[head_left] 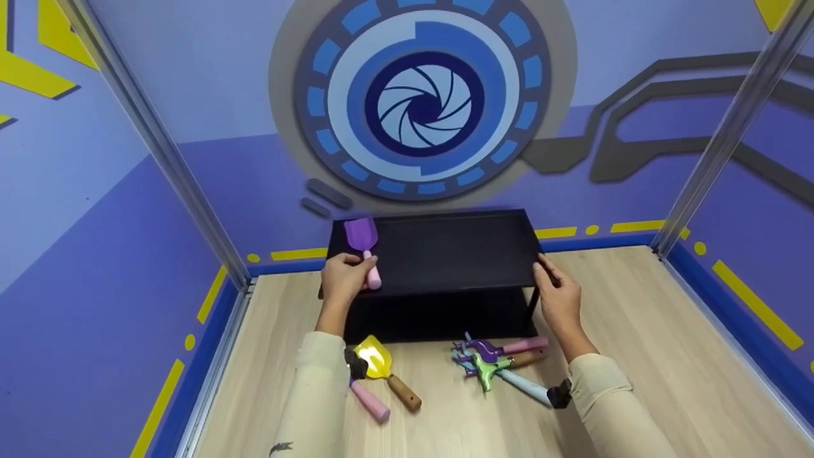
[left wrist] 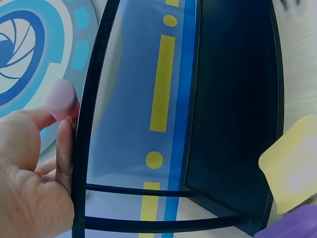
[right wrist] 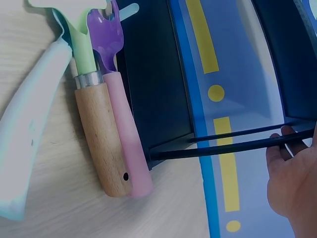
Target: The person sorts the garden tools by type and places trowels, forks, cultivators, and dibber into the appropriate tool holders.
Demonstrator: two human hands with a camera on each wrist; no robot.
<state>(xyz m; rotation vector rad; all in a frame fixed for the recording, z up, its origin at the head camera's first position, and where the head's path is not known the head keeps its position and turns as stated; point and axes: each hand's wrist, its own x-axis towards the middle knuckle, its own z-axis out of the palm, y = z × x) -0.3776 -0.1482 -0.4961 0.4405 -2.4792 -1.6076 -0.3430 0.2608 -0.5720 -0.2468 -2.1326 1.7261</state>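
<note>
A black two-tier shelf rack [head_left: 445, 251] stands against the back wall. My left hand [head_left: 345, 278], at its front left corner, pinches the pink handle [left wrist: 61, 99] of a small purple trowel [head_left: 361, 235]. The trowel's blade points toward the wall over the left end of the top tier. My right hand [head_left: 559, 296] holds the front right corner of the rack, thumb on the top edge and fingers around the side. In the right wrist view its fingertips [right wrist: 287, 131] show beside the upper end of the rack's side bars.
A yellow trowel [head_left: 375, 357] with a wooden handle lies front left, beside another pink-handled trowel [head_left: 371, 402] partly hidden by my left sleeve. At front right several hand rakes lie heaped, including a green rake [head_left: 488, 367], a purple rake [head_left: 484, 349] and a light blue handle [head_left: 524, 387].
</note>
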